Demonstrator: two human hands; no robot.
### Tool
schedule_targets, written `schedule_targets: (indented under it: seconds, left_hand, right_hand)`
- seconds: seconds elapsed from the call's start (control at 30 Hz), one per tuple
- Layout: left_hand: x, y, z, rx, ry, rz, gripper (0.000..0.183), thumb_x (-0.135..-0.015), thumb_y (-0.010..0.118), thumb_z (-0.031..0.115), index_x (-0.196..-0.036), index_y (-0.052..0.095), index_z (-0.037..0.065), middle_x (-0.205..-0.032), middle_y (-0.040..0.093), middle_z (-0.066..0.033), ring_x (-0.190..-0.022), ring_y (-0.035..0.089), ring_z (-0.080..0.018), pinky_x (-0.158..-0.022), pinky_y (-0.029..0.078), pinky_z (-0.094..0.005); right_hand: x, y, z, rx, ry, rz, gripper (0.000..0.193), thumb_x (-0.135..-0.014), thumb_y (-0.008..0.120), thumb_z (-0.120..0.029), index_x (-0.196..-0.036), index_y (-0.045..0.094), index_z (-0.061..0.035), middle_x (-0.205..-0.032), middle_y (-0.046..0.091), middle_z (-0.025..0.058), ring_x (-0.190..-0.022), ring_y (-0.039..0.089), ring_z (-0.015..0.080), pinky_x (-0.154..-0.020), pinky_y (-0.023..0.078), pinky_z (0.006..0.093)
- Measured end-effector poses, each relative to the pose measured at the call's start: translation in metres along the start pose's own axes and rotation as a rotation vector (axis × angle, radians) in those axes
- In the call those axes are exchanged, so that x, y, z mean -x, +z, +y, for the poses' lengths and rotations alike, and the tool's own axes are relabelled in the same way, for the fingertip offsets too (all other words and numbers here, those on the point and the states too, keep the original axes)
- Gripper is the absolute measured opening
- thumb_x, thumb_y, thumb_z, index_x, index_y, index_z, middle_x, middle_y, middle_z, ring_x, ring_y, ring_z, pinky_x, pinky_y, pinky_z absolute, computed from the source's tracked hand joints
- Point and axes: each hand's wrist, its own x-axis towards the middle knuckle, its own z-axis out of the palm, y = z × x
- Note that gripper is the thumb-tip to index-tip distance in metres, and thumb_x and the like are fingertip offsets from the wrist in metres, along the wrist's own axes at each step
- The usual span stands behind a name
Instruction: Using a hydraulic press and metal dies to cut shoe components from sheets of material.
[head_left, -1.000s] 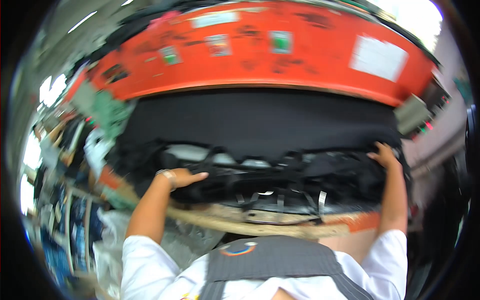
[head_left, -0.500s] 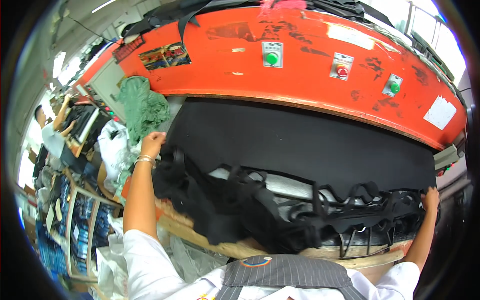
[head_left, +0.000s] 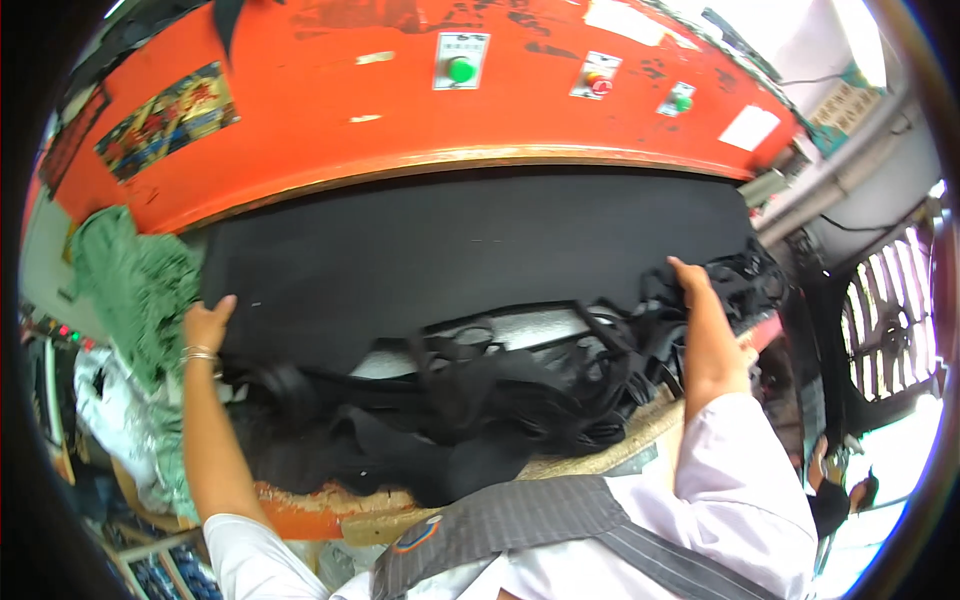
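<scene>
A wide, flat black sheet lies under the front of the red machine. At its left edge is my left hand, with a bracelet at the wrist; the fingers bend over the edge and the thumb lies apart. My right hand is by the sheet's near right part, where black cut-out strips begin. Its fingers are curled, the thumb pointing forward, and what lies in them is hidden. The tangled strips and scraps run along the sheet's near side, and a silvery surface shows through their gaps.
The red machine front carries green buttons and a red button. Green cloth and whitish bags sit at the left. A worn wooden edge lies close to my body. Part of another person shows at far right.
The view has swung to the right. My right hand has left the right end of the scraps and come inward to the sheet's near right part. My left hand stays at the left edge.
</scene>
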Motion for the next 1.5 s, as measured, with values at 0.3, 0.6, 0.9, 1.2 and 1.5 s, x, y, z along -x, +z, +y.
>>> schedule_targets:
  seconds: [0.3,0.6,0.9,1.2,1.5]
  left_hand:
    - [-0.065,0.026,-0.049,0.097,0.043,-0.092,0.073,-0.082,0.065,0.056,-0.109,0.062,-0.011,-0.110,0.064,-0.0282,-0.105,0.061,-0.0415,-0.091,0.046,-0.0421]
    - [-0.050,0.005,-0.010,-0.205,-0.077,-0.219,0.090,-0.087,0.052,0.065,-0.134,0.042,-0.012,-0.135,0.047,-0.0308,-0.126,0.046,-0.0417,-0.106,0.036,-0.0412]
    - [-0.037,-0.010,0.035,-0.473,-0.155,-0.114,0.086,-0.089,0.050,0.064,-0.137,0.041,-0.007,-0.137,0.047,-0.0265,-0.129,0.045,-0.0380,-0.107,0.036,-0.0412]
    - [0.133,0.005,0.247,1.701,0.042,-0.912,0.043,-0.100,0.049,0.035,-0.121,0.055,-0.002,-0.117,0.060,-0.0183,-0.116,0.054,-0.0274,-0.104,0.040,-0.0374]
    - [0.214,0.111,0.376,2.014,-0.956,-0.443,0.082,-0.089,0.069,0.027,-0.143,0.021,-0.012,-0.147,0.031,-0.0250,-0.140,0.029,-0.0334,-0.116,0.026,-0.0421]
  right_hand:
    - [0.013,0.008,-0.011,-1.187,0.157,-0.439,0.041,-0.090,0.065,-0.026,-0.113,0.058,0.0064,-0.114,0.065,0.0196,-0.096,0.066,0.0355,-0.090,0.053,0.0503]
    - [0.002,0.029,-0.052,-0.979,0.168,-0.231,0.064,-0.084,0.072,-0.037,-0.127,0.052,0.0062,-0.128,0.058,0.0180,-0.113,0.057,0.0351,-0.099,0.043,0.0471]
    - [-0.018,0.004,-0.035,-1.626,-0.117,-0.734,0.058,-0.091,0.062,-0.042,-0.128,0.053,0.0003,-0.128,0.059,0.0145,-0.118,0.056,0.0319,-0.105,0.040,0.0478]
    - [-0.089,-0.015,-0.043,-1.898,-0.172,-0.467,0.049,-0.085,0.067,-0.039,-0.118,0.061,-0.0037,-0.125,0.061,0.0137,-0.115,0.055,0.0345,-0.106,0.036,0.0515]
    - [-0.181,-0.081,-0.001,-2.126,-0.216,-0.288,0.033,-0.082,0.068,-0.024,-0.107,0.064,-0.0023,-0.113,0.066,0.0133,-0.105,0.059,0.0329,-0.102,0.041,0.0453]
